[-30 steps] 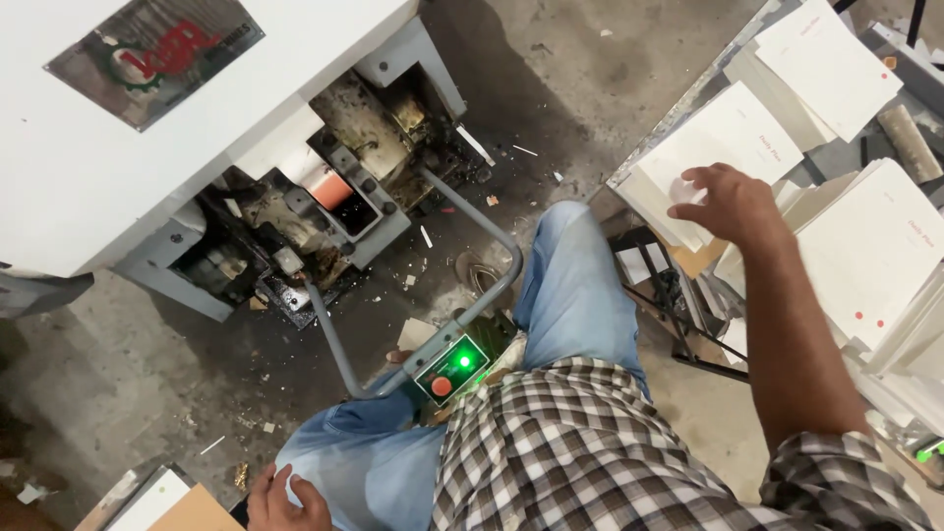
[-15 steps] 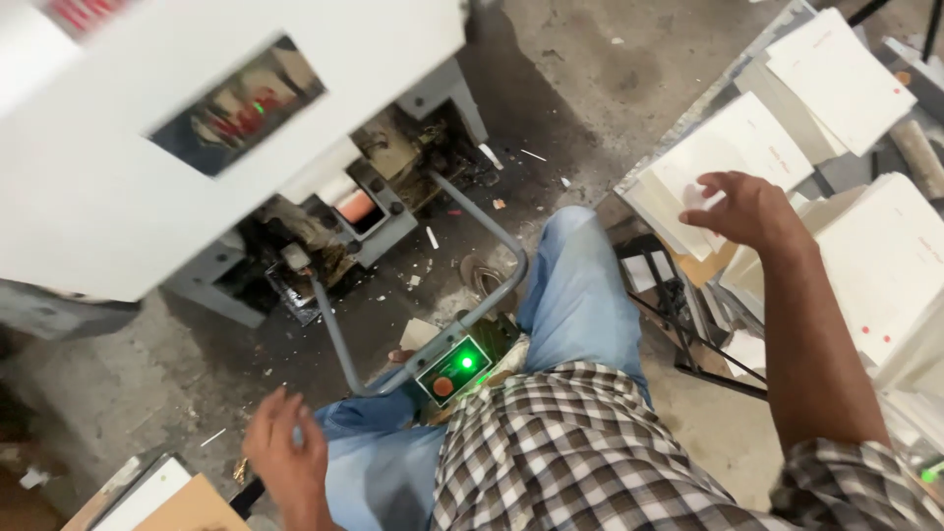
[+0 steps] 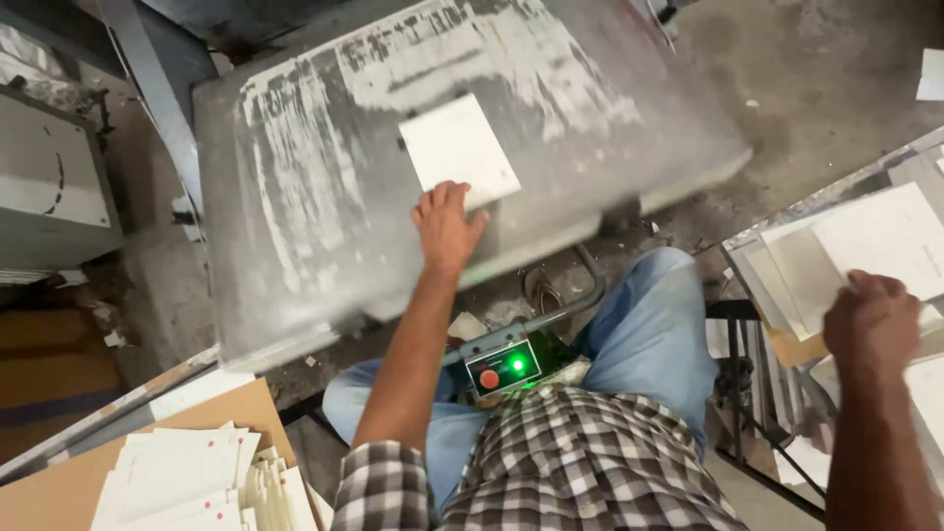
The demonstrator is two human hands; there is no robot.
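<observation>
Head view, looking down over a checked shirt [image 3: 580, 462] and blue jeans [image 3: 649, 334]. Nearest, at the lower left, a brown board [image 3: 59, 492] carries a loose pile of white cards [image 3: 187, 482]. Between the knees sits a small control box [image 3: 503, 366] with a red button and a lit green light, fixed to a bent metal bar [image 3: 580, 295].

To the right, the right hand [image 3: 870, 324] rests on a stack of white sheets [image 3: 885, 246] lying on a side rack [image 3: 757, 374]. The fingers curl down onto the top sheet's near edge; whether they pinch it cannot be told.

Farther out, the left arm reaches forward to the grey, worn metal table [image 3: 324, 197] of the machine. The left hand [image 3: 447, 226] lies flat and open, fingers spread, with its fingertips touching the near edge of a single white card [image 3: 457, 147]. That card lies flat on the table, turned a little askew, close to the table's front edge and roughly at its middle. The hand presses or touches it but does not grasp it.

Beyond the table lies dusty concrete floor [image 3: 816, 88], and a grey cabinet [image 3: 49, 177] stands at the far left.
</observation>
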